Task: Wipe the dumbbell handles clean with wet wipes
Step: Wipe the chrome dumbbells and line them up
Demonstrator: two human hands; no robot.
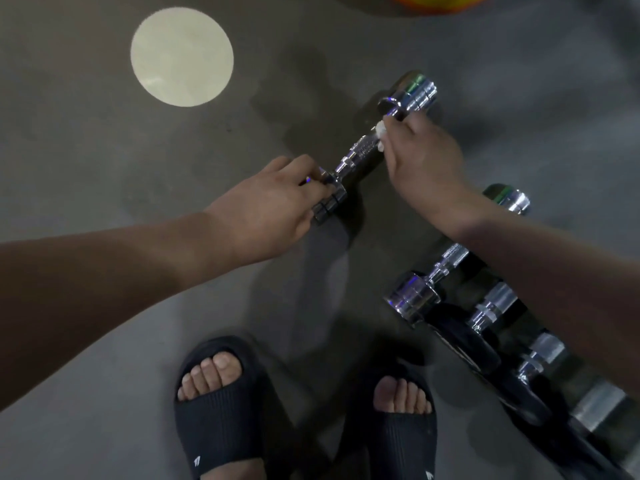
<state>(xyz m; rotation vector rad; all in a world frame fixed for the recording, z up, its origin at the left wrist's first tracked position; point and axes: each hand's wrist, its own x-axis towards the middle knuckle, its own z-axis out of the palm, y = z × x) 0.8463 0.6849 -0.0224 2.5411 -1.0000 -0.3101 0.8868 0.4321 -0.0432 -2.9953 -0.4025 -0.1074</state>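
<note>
Nearest are two black ribbed rubber slides point(216, 410) on bare feet, planted on the grey concrete floor point(104, 150). Just to the right of them, a row of further chrome dumbbells point(412, 297) runs off towards the near right corner. It is partly hidden by the right forearm and its nearer end is blurred.

Beyond the feet, a shiny chrome dumbbell point(360, 154) lies slantwise, low over the floor, its near head to the left and its far head to the right. The left hand point(266, 209) reaches in from the left with the arm stretched out and the back of the hand up. Its fingers are curled over the near stepped head and grip it. The right hand point(422, 161) comes in from the right, wrist bent, knuckles up. Its fingertips are bunched together and pinch a small crumpled white wet wipe point(381, 131) against the far end of the handle, just below the far head. The bare stretch of handle between the two hands is knurled metal with smooth collars at each end. The heads are ringed cylinders that mirror green and violet light.

Farther off on the left, a pale round disc point(181, 57) lies flat on the floor. At the far edge a rounded orange and yellow object point(436, 0) is cut off by the frame.
</note>
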